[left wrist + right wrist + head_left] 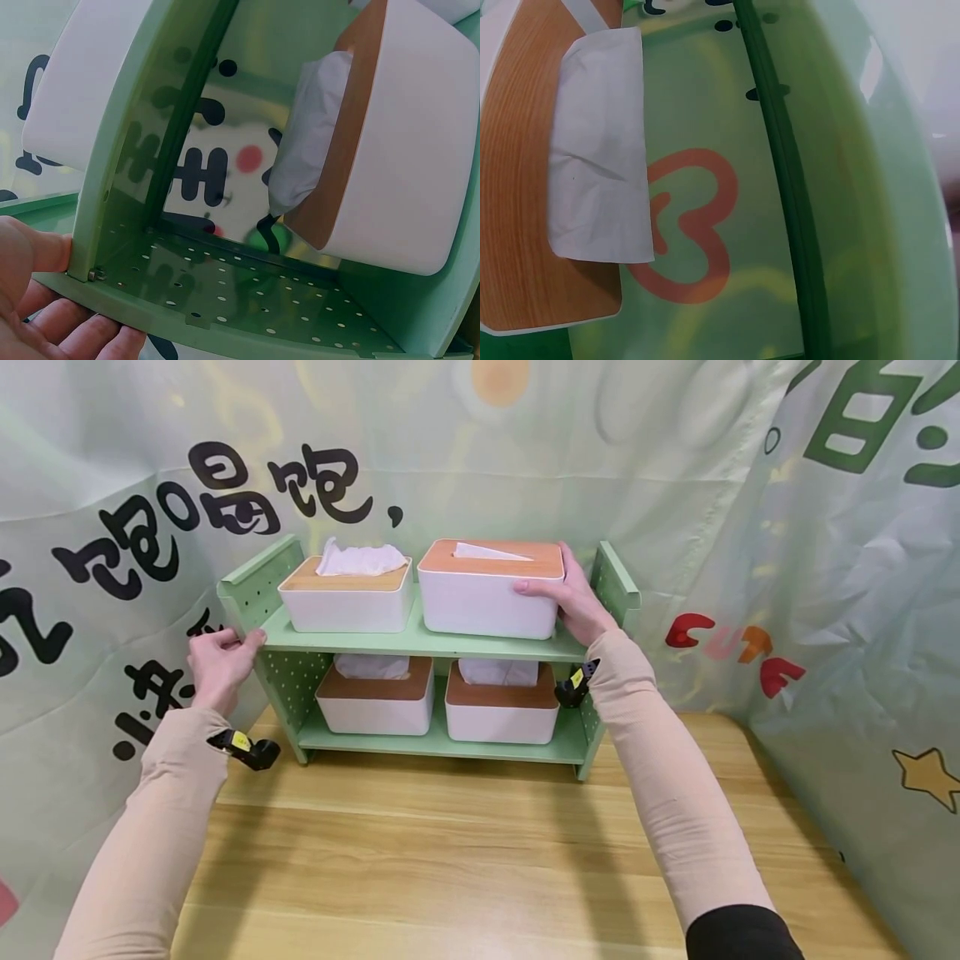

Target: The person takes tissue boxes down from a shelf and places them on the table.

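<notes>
Against pale printed fabric [487, 502], gripping with nearer right hand [576, 602] a white, wood-lidded oblong tissue box [480, 603] to its left, upper centre, long axis crosswise; with left hand [221, 670], a green perforated shelf [420, 644].

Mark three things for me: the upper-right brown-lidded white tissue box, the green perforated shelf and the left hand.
Upper-right brown-lidded white tissue box [483, 604], head view: front wall.
Green perforated shelf [420, 647], head view: upper tier's front edge.
Left hand [221, 669], head view: back of the hand.

The table [420, 860] supports a green shelf [416, 649]. Lower tier [450, 749]: two boxes [375, 715], side by side. Upper tier [337, 642]: one box [347, 612] at left; right box [480, 606], contact unclear.
</notes>
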The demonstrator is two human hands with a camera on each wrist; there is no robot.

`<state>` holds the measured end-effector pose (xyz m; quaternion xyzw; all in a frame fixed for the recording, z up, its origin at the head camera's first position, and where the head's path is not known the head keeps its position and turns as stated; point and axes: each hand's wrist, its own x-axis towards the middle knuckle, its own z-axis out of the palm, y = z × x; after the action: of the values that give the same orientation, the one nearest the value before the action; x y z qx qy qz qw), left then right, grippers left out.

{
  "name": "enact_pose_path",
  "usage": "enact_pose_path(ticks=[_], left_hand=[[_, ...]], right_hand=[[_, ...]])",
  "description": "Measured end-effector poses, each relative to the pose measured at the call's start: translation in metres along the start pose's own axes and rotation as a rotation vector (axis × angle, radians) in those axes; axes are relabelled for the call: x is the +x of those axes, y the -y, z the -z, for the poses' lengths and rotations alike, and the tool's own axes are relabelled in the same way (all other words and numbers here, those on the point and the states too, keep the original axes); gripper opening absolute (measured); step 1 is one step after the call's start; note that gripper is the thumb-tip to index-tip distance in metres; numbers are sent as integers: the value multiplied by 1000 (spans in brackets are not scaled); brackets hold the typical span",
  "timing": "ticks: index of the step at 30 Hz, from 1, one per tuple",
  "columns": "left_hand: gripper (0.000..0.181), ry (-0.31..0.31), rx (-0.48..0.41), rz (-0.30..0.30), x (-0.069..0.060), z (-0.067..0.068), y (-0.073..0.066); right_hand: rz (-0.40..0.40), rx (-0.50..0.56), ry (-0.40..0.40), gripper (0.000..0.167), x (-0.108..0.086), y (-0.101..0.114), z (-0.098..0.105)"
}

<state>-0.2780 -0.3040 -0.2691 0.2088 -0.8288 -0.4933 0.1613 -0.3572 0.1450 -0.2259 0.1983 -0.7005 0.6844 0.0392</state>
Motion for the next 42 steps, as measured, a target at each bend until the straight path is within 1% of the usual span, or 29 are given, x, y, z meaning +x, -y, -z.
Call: enact_pose_path(ticks=[4,10,17,23,34,42], left_hand=[[59,-9,2,1,0,0,0],[59,-12,6,5,0,-1,0],[59,-10,6,4,1,-1,0],[60,-7,9,2,1,0,1],[60,-4,-8,9,1,1,1],[59,-12,-3,3,0,0,1]], right_hand=[[0,4,-1,76,-1,1,-1],[1,12,-7,75,-3,2,-2],[6,55,-24,86,-3,-1,-3],[4,94,-50,86,-4,-1,-4],[-16,110,-88,97,-7,5,-5],[12,128,-99,98,-10,8,-6]])
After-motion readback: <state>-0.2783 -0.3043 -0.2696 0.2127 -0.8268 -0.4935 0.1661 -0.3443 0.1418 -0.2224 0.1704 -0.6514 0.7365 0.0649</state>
